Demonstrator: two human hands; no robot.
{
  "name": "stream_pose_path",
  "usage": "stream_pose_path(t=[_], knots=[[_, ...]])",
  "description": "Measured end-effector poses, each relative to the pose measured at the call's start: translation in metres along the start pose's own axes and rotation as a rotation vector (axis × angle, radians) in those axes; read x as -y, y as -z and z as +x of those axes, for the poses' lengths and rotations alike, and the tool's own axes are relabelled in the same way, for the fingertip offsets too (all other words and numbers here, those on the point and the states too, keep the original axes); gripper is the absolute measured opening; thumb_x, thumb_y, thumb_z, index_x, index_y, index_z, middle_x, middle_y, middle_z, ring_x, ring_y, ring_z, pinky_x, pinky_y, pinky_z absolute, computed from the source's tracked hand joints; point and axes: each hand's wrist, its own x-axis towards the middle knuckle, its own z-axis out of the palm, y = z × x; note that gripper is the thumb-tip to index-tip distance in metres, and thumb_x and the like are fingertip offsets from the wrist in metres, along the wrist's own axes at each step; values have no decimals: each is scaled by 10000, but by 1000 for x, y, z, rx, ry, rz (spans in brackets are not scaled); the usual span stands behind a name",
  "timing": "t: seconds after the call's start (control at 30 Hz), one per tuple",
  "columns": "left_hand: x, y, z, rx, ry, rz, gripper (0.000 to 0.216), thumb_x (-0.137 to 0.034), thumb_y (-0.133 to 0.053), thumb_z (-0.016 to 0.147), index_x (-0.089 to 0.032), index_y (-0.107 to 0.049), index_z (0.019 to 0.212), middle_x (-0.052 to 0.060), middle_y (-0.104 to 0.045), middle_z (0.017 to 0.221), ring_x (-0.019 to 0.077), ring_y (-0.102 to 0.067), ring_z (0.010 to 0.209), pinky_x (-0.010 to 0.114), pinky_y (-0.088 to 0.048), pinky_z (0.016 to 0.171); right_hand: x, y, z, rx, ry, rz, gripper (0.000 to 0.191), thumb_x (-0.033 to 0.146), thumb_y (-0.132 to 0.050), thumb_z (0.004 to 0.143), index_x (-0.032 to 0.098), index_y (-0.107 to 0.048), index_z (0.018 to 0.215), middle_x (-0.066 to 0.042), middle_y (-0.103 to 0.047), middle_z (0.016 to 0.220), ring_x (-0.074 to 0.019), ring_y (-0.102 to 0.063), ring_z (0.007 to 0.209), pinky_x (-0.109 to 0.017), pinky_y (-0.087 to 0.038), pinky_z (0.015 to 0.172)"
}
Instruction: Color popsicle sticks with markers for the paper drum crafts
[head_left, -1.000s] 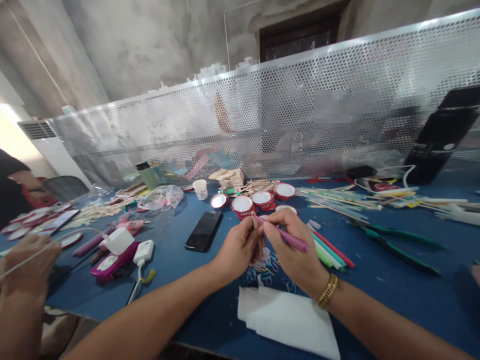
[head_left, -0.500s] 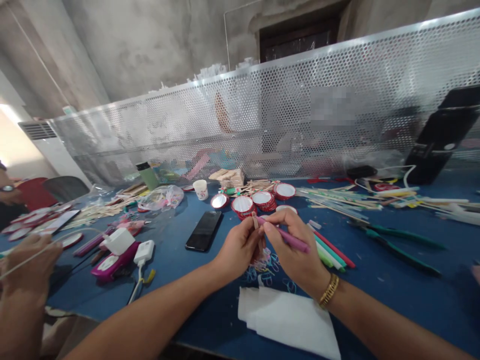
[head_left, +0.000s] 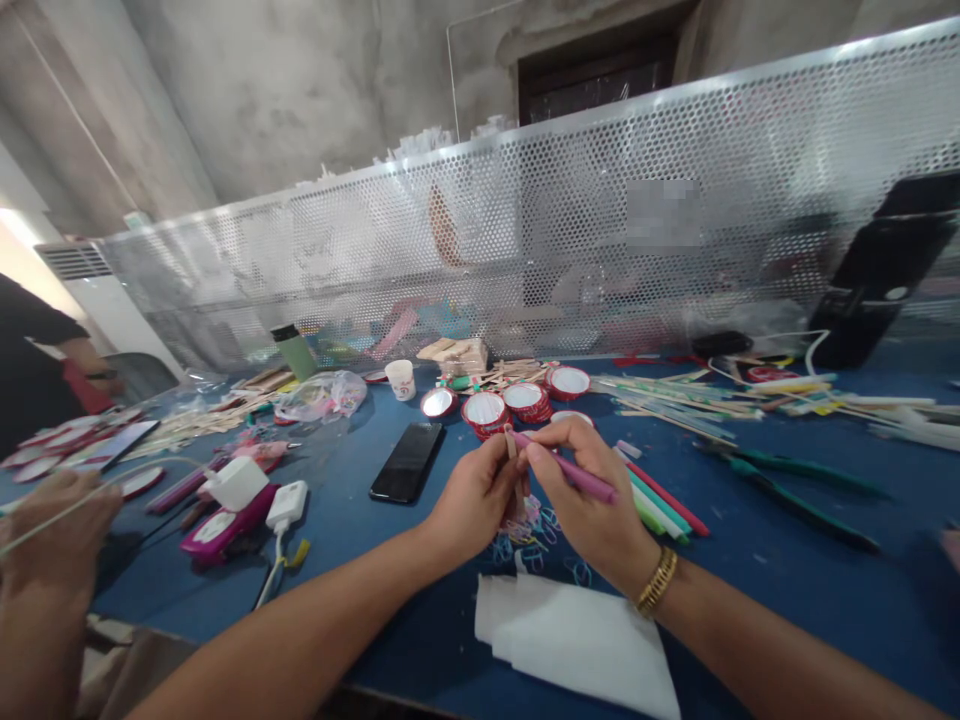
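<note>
My left hand is closed, pinching a pale flat craft stick upright between thumb and fingers. My right hand grips a purple straw, its front end against the upper part of the stick; whether the two are joined is too small to tell. Small coloured rubber bands lie in a loose heap under my hands. Just right of my right hand are red, teal, white and green straws. A folded white sheet lies near my right wrist.
A black phone and red tape rolls lie ahead. Teal-handled pliers are at right, a magenta power strip with chargers at left. A perforated metal screen stands behind. Another person's hand is at far left.
My hands hold nearly the same pose, with the purple straw still against the stick. At far left, a person in dark clothing has come further into view.
</note>
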Motion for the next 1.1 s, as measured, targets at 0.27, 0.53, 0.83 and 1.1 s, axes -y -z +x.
stream_pose_path(t=[0.27,0.53,0.83,1.1], knots=[[2,-2,0,0,15,-23,340,-495,-443,967,-194,-471,813,-59,-488,574,72,-468,445,185,-369,422,-1,-1,0,-14,1,4,64,251,-570,904,208,-588,860,-12,-632,823,-159,-609,763,-315,-475,716],[0,0,0,0,-7,30,330,-476,-439,974,-187,-487,821,-47,-518,601,71,-480,470,191,-371,462,0,0,0,-14,5,-2,64,249,-566,908,207,-590,865,-14,-637,830,-158,-617,773,-308,-479,714],[-1,1,0,4,-13,35,318,-458,-438,977,-187,-493,818,-43,-528,611,80,-489,497,200,-378,497,-2,-1,0,-18,-18,13,65,254,-573,904,217,-595,856,-7,-641,816,-162,-615,768,-308,-483,706],[0,0,0,-5,-12,19,317,-452,-449,973,-191,-466,793,-39,-527,636,73,-475,502,191,-372,484,-2,-1,0,-16,-44,18,67,257,-569,906,215,-591,858,-7,-647,815,-164,-627,756,-322,-491,716]])
